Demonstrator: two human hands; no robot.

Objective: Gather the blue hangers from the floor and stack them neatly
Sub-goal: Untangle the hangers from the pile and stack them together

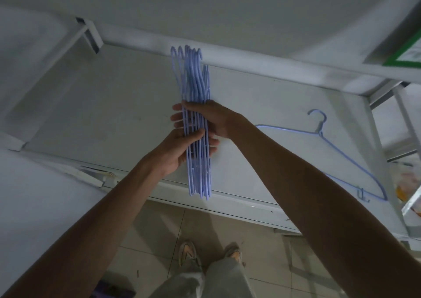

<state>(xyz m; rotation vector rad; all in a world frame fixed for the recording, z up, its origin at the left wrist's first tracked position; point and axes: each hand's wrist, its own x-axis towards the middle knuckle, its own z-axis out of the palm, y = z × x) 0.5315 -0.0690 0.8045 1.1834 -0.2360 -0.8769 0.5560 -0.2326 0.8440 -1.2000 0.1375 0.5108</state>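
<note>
A bundle of blue hangers [197, 124] is gripped edge-on above a white platform [102, 106] by the left hand [180, 152] and right hand [211, 120]. Light, stiff and slippery wire is judged likely; mid-bundle clamping suits. One single hanger [341, 147] lies flat nearby.

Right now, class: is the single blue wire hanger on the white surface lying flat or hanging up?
Lying flat. The single blue wire hanger rests outstretched on the white surface, its hook catching nothing.
</note>
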